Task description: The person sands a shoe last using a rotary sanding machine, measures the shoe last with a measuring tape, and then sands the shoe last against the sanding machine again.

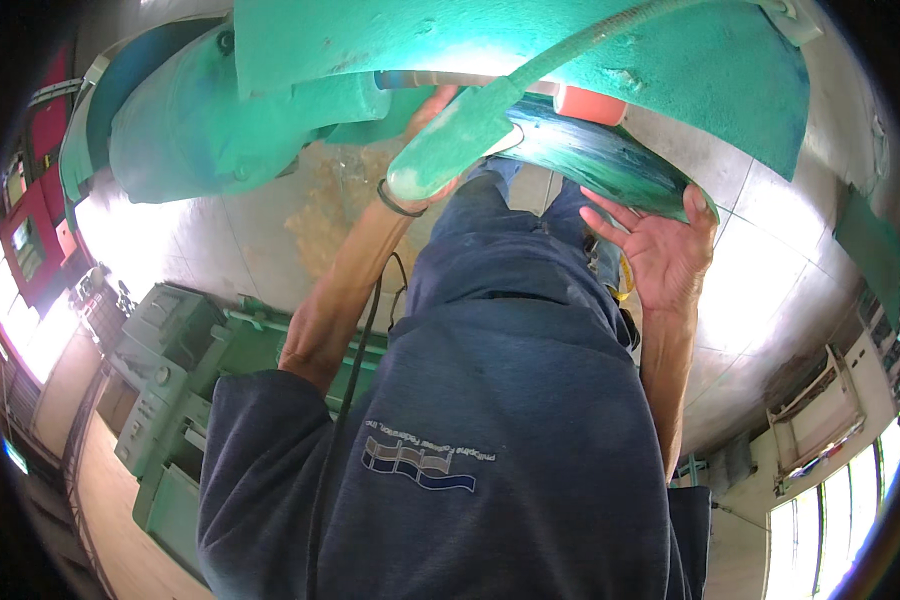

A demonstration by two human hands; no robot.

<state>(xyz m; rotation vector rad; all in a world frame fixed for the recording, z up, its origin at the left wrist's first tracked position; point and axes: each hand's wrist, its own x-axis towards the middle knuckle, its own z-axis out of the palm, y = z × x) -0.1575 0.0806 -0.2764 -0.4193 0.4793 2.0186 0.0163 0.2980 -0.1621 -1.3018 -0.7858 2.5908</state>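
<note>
My left hand (433, 108) reaches up behind a green, paddle-shaped arm (460, 140), which hides most of it. Only part of the hand shows above that arm, so I cannot tell what it holds. A dark band circles my left wrist. My right hand (660, 245) has its palm turned up and its fingers spread. Its thumb touches the right end of a glossy, streaked dark-green curved piece (600, 155), and its fingertips lie near the lower edge. An orange-red cylinder (590, 105) sits against the top of this piece.
A large green machine housing (670, 70) spans the top, with a green rounded casing (190, 125) to the left. A grey-green machine (175, 345) stands at lower left. Tiled floor (740, 270) shows around my legs. A dark cord (345, 390) hangs down my front.
</note>
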